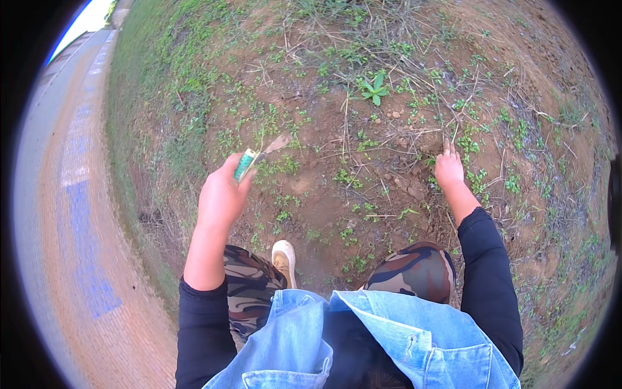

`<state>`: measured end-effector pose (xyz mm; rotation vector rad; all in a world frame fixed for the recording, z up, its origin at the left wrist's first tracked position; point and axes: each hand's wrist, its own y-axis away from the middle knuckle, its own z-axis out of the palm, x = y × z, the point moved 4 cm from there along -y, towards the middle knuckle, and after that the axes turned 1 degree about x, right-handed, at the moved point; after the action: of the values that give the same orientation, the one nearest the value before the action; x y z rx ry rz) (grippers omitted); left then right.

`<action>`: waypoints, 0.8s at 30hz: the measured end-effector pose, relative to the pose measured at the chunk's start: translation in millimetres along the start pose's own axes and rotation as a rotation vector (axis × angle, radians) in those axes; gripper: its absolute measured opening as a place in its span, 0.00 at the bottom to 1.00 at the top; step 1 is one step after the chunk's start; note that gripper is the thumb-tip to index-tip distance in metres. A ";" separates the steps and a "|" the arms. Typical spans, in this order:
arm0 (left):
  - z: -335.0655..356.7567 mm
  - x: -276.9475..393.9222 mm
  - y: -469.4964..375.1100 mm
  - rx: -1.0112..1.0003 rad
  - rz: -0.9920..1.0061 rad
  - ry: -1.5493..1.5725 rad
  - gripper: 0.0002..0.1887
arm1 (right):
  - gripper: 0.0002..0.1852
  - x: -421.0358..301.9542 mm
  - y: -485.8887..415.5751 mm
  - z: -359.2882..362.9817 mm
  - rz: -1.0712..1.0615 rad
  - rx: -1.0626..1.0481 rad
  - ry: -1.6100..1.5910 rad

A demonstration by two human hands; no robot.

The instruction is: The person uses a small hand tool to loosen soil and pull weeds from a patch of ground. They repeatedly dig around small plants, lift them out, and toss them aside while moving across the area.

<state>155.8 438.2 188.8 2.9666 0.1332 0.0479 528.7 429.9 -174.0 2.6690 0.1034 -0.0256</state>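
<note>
My left hand [221, 189] is closed around the green handle of a small hand tool [244, 166]. The tool's flat metal blade [277, 144] looks soil-stained and points up and to the right, over low weeds. Whether the blade touches the soil cannot be made out. On the right, my right hand [449, 168] reaches down among dry stalks [413, 136] and small green weeds [467, 143], its fingers pointing away from me. The fingertips are at ground level beside a thin stalk; whether they grip it is unclear.
Reddish-brown soil [320, 214] with scattered weeds spreads ahead. A broad-leaved green plant [374, 89] grows farther out, near matted dry grass [340, 29]. Along the left runs a brick-paved path [87, 219] with a blue strip. My shoe [284, 260] and bent knee [413, 272] are close below.
</note>
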 end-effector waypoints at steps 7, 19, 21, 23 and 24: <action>-55.0 -70.4 6.8 0.116 -0.169 0.092 0.19 | 0.14 26.0 -15.2 -15.0 -0.079 -0.305 0.015; 20.2 -233.6 -194.4 -0.068 -0.070 0.183 0.18 | 0.14 -23.9 -36.5 -100.0 0.017 -0.395 -0.093; 41.5 -253.7 -245.1 -0.088 -0.024 0.201 0.18 | 0.13 -56.1 -54.8 -153.1 -0.026 -0.267 -0.333; 64.5 -268.0 -293.5 -0.112 0.018 0.210 0.18 | 0.15 -82.7 -82.0 -207.5 0.055 -0.225 -0.481; 74.6 -271.7 -315.1 -0.097 0.065 0.200 0.17 | 0.14 -97.7 -96.5 -234.5 0.047 -0.217 -0.575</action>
<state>-138.9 709.8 54.6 2.8628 0.0574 0.3499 423.9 615.3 -5.2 2.3437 -0.1350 -0.7157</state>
